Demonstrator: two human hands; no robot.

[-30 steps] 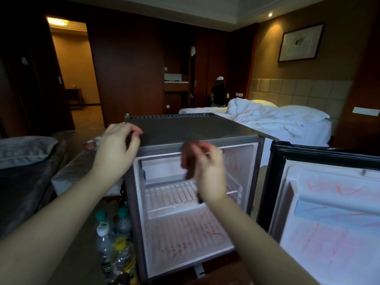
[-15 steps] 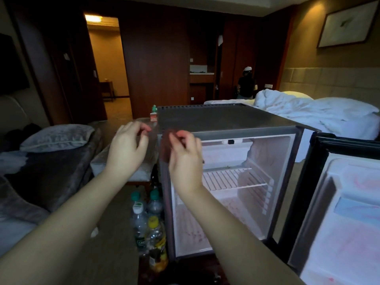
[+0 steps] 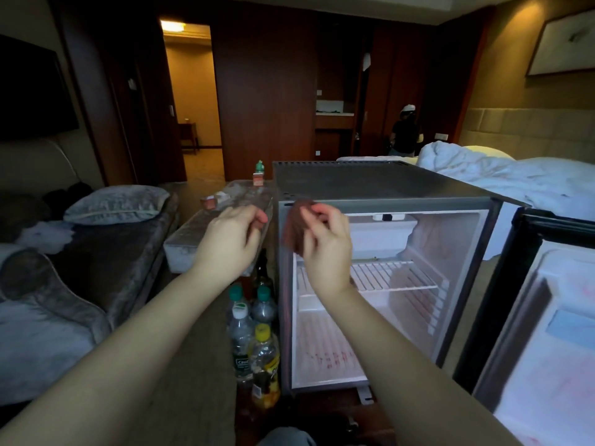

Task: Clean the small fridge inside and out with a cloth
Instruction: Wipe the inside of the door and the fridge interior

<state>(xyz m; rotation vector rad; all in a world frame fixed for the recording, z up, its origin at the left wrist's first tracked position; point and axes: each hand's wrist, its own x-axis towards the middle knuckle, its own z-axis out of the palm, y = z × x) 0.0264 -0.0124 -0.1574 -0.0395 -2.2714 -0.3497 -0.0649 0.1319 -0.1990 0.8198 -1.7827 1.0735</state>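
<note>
right grip [image 3: 325, 249] pinches cloth [image 3: 294, 228] at fridge [image 3: 386, 185] front | left grip [image 3: 230, 243] curled — cannot tell if holding | risk: loose pinch drops cloth — arm topples bottles [image 3: 241, 336]

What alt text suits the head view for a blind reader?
A person's right hand holds a brown cloth near the top front edge of the open small fridge; the left hand is raised beside it. Bottles stand on the floor.
</note>
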